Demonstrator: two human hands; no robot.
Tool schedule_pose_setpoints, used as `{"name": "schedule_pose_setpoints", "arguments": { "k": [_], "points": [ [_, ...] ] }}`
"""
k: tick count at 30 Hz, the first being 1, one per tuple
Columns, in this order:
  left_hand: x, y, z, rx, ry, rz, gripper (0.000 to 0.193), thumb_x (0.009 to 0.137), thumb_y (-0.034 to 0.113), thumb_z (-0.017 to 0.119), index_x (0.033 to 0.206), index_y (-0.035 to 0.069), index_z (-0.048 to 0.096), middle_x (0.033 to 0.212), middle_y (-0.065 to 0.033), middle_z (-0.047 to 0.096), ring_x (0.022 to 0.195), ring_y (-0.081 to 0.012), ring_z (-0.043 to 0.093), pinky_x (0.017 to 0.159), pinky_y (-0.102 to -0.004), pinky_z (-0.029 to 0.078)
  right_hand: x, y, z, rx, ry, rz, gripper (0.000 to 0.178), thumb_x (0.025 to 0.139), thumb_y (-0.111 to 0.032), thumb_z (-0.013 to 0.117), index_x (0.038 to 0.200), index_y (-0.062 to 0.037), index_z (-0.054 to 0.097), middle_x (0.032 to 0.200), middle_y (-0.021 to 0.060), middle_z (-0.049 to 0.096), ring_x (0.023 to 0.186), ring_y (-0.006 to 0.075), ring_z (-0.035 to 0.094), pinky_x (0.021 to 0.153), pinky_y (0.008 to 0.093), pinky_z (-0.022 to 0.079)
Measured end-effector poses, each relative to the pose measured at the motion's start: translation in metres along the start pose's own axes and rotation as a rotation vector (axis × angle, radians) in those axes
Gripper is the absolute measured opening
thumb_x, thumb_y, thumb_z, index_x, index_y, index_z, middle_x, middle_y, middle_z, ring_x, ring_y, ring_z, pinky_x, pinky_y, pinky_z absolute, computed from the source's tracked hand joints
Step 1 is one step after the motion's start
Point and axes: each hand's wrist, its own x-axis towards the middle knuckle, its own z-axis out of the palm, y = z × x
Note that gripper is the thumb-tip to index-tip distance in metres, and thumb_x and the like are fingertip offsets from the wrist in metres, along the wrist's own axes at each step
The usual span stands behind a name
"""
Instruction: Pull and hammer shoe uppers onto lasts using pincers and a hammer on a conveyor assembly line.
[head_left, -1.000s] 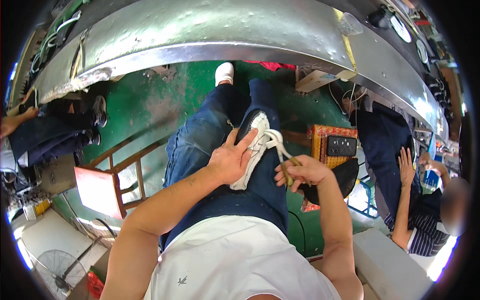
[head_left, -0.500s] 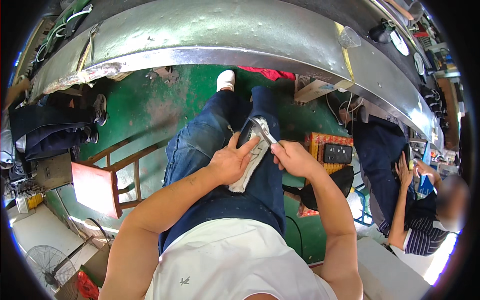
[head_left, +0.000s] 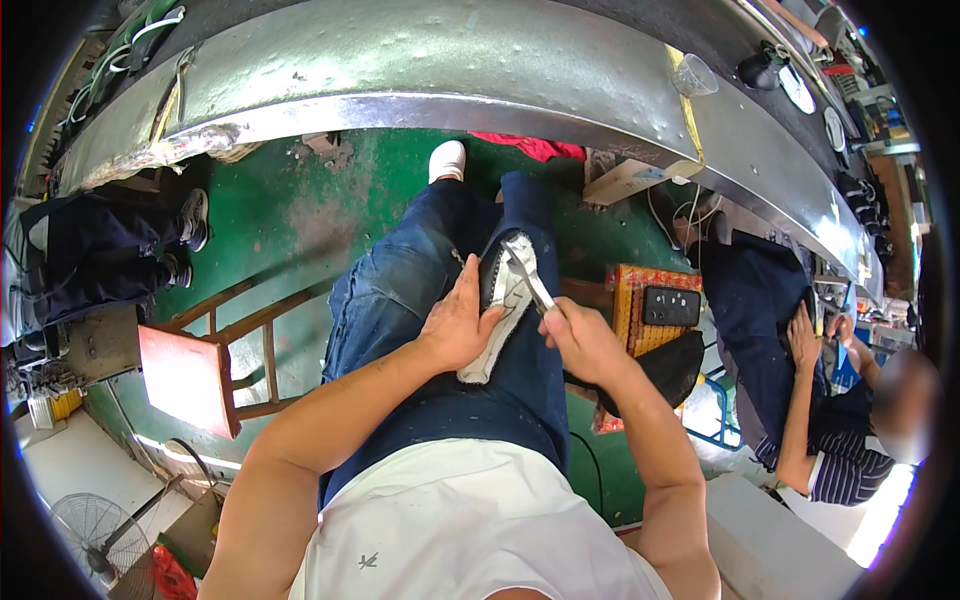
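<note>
A shoe (head_left: 494, 348) lies bottom up along my right thigh, its pale underside ringed by a ragged white edge and its dark side showing on the left. My left hand (head_left: 460, 322) holds it from the left, fingers stretched along its side and the thumb over the underside. In my right hand (head_left: 582, 338) are metal pincers (head_left: 537, 290), fist closed round the handles. Their curved head touches or hovers just over the upper end of the shoe; which one I cannot tell.
A metal-topped bench (head_left: 420, 70) curves across ahead, with a clear plastic cup (head_left: 695, 75) on it. At left stands a wooden stool (head_left: 188, 380). A black phone (head_left: 672, 306) lies on a woven seat at right. Beyond it sits a co-worker (head_left: 840, 440), hands busy.
My left fingers have straightened and drawn back from the shoe's upper end to its side. The pincers have shifted slightly, and my right hand sits a little lower.
</note>
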Motion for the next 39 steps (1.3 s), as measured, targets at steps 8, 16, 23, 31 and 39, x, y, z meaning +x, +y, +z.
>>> {"name": "schedule_pose_setpoints", "arguments": {
  "k": [8,16,23,31,39],
  "points": [
    [-0.001,-0.002,0.005,0.033,0.034,0.054,0.097,0.096,0.041,0.064,0.159,-0.007,0.007,0.159,-0.0316,0.029,0.144,-0.0437,0.039,0.117,-0.0449,0.035,-0.023,0.004,0.026,-0.043,0.254,-0.246,0.037,0.105,-0.036,0.050,0.104,0.0000,0.060,0.084,0.0251,0.067,0.088,0.0477,0.065,0.077,0.0544,0.050],
    [0.015,-0.001,-0.036,-0.400,-0.253,-0.149,0.106,0.089,0.039,0.077,0.162,0.000,0.011,0.160,-0.0279,0.033,0.148,-0.0336,0.037,0.121,-0.0371,0.029,-0.053,0.013,0.018,0.172,-0.066,0.096,0.032,0.099,-0.032,0.061,0.098,-0.0001,0.060,0.079,0.0214,0.066,0.075,0.0392,0.065,0.074,0.0436,0.051],
    [0.028,0.001,-0.040,-0.498,-0.365,-0.189,0.114,0.084,0.038,0.083,0.162,-0.002,0.010,0.163,-0.0230,0.030,0.150,-0.0285,0.032,0.123,-0.0352,0.026,-0.062,-0.006,0.030,-0.250,-0.184,-0.220,0.046,0.095,-0.022,0.064,0.131,0.0058,0.057,0.103,0.0240,0.068,0.096,0.0398,0.067,0.082,0.0465,0.054],
    [0.031,-0.018,-0.025,-0.352,-0.225,-0.102,0.106,0.087,0.039,0.079,0.160,-0.002,0.015,0.154,-0.0265,0.042,0.143,-0.0331,0.044,0.119,-0.0375,0.034,-0.043,0.031,0.056,-0.346,0.098,-0.365,0.039,0.092,-0.031,0.071,0.117,-0.0038,0.060,0.093,0.0164,0.066,0.084,0.0373,0.068,0.071,0.0460,0.054],
    [-0.007,-0.045,0.025,-0.217,-0.001,0.212,0.105,0.092,0.039,0.070,0.161,0.001,0.000,0.163,-0.0333,0.016,0.154,-0.0443,0.018,0.124,-0.0456,0.019,-0.060,0.054,0.048,0.257,-0.283,0.031,0.044,0.106,-0.038,0.049,0.093,-0.0008,0.068,0.078,0.0070,0.068,0.070,0.0164,0.065,0.067,0.0323,0.051]
  ]
}}
